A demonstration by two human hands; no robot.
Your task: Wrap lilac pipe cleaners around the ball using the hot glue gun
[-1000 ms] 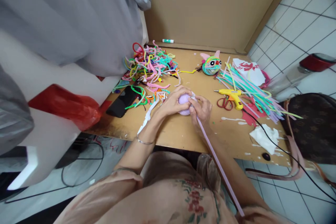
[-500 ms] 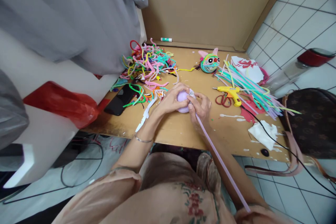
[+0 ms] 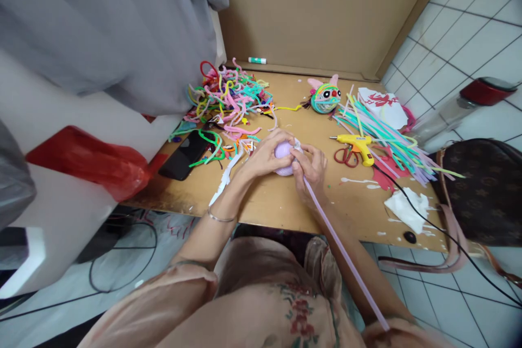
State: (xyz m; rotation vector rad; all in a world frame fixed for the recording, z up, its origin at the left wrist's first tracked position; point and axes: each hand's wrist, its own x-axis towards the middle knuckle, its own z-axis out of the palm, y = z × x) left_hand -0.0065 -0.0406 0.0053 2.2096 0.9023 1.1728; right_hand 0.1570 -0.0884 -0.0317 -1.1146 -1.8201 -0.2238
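Observation:
A pale purple ball (image 3: 284, 165), its surface covered in fine lines, sits between my hands above the table. My left hand (image 3: 267, 156) curls round its left side, thumb across the front. At the ball's right edge, my right hand (image 3: 311, 170) is closed with thumb and finger pinching a lilac pipe cleaner (image 3: 342, 248). The long end of that pipe cleaner runs down over my right forearm. A whitish patch shows on the ball's upper right; the fingers hide part of it.
Left lie a heap of coloured pipe cleaners (image 3: 232, 92) and a black phone (image 3: 185, 155). To the right are a yellow glue gun (image 3: 354, 144) with a black cord, red scissors (image 3: 346, 156), straight pipe cleaners (image 3: 387, 133) and a brown bag (image 3: 483, 190). Behind stands a decorated ball with eyes (image 3: 325, 98).
The view has shifted very slightly. Both hands keep the same hold on the ball and the pipe cleaner.

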